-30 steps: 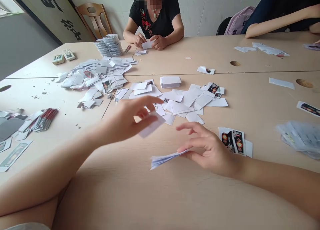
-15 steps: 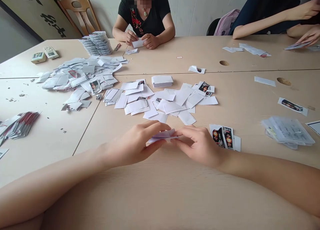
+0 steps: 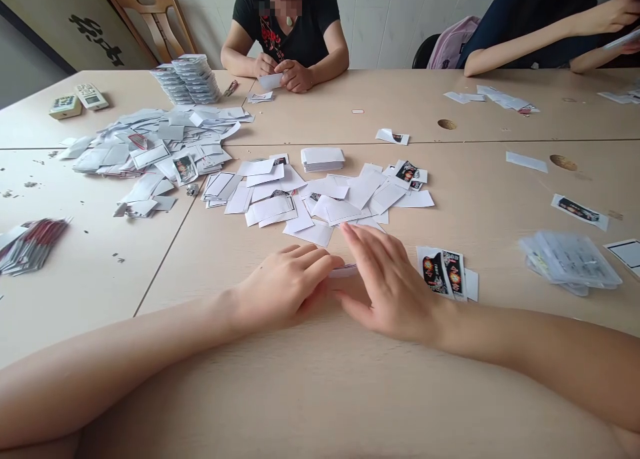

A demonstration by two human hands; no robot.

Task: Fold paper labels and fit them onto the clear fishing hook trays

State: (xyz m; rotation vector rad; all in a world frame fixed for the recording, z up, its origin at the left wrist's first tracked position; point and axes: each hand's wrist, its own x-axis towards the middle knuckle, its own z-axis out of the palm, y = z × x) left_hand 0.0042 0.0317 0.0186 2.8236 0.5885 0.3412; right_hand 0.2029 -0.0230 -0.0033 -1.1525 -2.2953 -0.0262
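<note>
My left hand (image 3: 290, 282) is closed on a small stack of white paper cards (image 3: 345, 270), mostly hidden behind its fingers. At the right end of the stack, my right hand (image 3: 383, 282) is open, its thumb and fingers spread apart. Just beyond both hands lies a loose spread of white paper cards (image 3: 345, 210), a few showing dark printed sides. A neat stack of white cards (image 3: 323, 158) sits behind that spread. Beside my right wrist are cards with a black and orange print (image 3: 443, 272), lying on the table.
A large heap of white packets (image 3: 165, 142) lies at left, with bundled plastic-wrapped stacks (image 3: 187, 79) and two calculators (image 3: 80, 100) behind. Clear plastic sleeves (image 3: 570, 262) are at right. A person (image 3: 287, 39) opposite holds a card; another person (image 3: 525, 32) sits far right.
My right hand has opened and its fingers have lifted off the end of the cards. My left hand keeps hold, now more palm-down. The view has shifted slightly.
</note>
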